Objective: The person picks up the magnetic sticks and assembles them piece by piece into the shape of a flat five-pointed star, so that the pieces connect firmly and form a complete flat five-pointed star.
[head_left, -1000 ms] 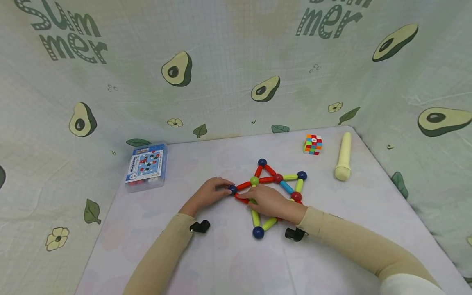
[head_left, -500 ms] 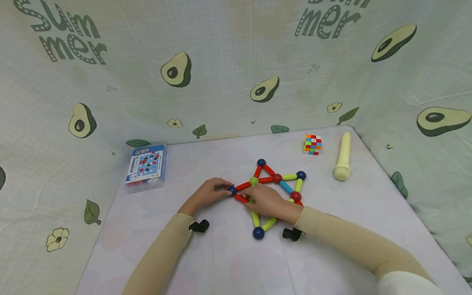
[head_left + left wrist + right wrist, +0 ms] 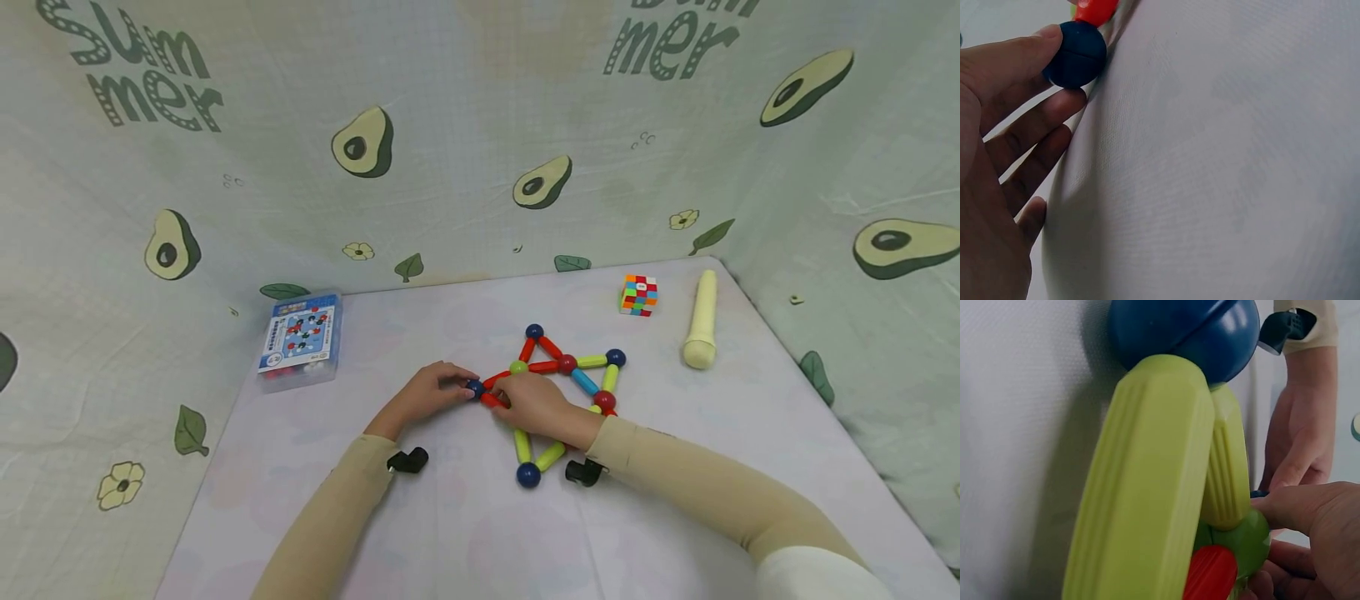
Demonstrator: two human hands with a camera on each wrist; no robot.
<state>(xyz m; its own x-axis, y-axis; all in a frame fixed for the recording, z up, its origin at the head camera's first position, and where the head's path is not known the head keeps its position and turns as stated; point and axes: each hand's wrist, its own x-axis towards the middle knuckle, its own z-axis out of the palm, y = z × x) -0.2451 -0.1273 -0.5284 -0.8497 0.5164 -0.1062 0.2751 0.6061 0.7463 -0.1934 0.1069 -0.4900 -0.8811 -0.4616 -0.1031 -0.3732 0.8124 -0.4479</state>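
Observation:
A flat figure of magnetic rods and balls lies on the table: red, yellow-green and blue rods [image 3: 585, 382] joined by navy, red and green balls. My left hand [image 3: 429, 393] pinches the navy ball [image 3: 1079, 55] at the figure's left corner between thumb and fingers. My right hand [image 3: 538, 406] reaches over the middle, its curled fingers on the lower-left red rod [image 3: 491, 401] beside that ball. Under this hand is a green ball [image 3: 1250, 544], hidden in the head view. Another navy ball [image 3: 528, 475] marks the near corner, where two yellow-green rods [image 3: 1141, 481] meet.
A clear plastic case [image 3: 300, 342] with a blue printed label stands at the back left. Toward the back right are a puzzle cube [image 3: 639, 296] and a cream-coloured toy microphone [image 3: 701, 321]. Patterned cloth [image 3: 450, 167] hangs behind the table.
My right hand has shifted slightly left, and its fingers have drawn in over the lower-left red rod, covering the green ball beneath. My left hand stays on the navy ball.

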